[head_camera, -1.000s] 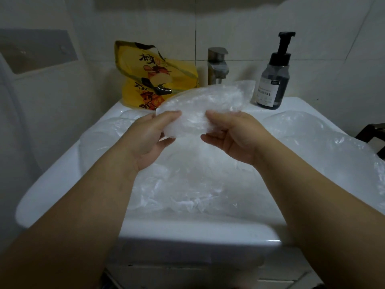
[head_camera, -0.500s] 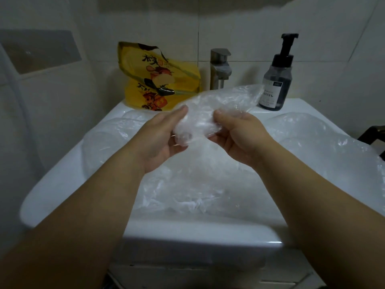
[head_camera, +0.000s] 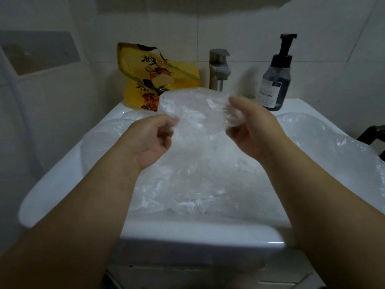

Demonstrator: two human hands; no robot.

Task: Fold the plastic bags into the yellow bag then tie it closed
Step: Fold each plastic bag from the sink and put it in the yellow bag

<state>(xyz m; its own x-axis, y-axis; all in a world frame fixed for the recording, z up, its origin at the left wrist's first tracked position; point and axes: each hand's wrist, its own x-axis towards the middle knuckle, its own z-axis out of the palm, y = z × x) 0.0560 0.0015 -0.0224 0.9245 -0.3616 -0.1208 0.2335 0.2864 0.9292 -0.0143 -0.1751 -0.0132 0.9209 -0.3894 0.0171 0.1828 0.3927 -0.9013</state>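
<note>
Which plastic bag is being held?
The small clear bag, pinched by the left hand and right hand. The other clear bags lie in the sink; the yellow bag stands behind.

The white sink [head_camera: 62, 174] carries loose clear plastic bags [head_camera: 198, 184], a yellow bag [head_camera: 141, 84], a tap [head_camera: 218, 67] and a pump bottle [head_camera: 275, 84]

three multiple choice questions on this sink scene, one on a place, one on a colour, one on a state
1. The yellow bag stands
A) left of the tap, against the wall
B) on the floor
C) in the person's hands

2. The pump on the soap bottle is
A) white
B) black
C) red

3. The clear bag in the air is
A) held by both hands
B) held by one hand only
C) stuffed in the yellow bag

Answers: 1 A, it leans at the back, left of the tap; 2 B, the pump head is black; 3 A, the left hand and right hand each grip an edge.
</note>
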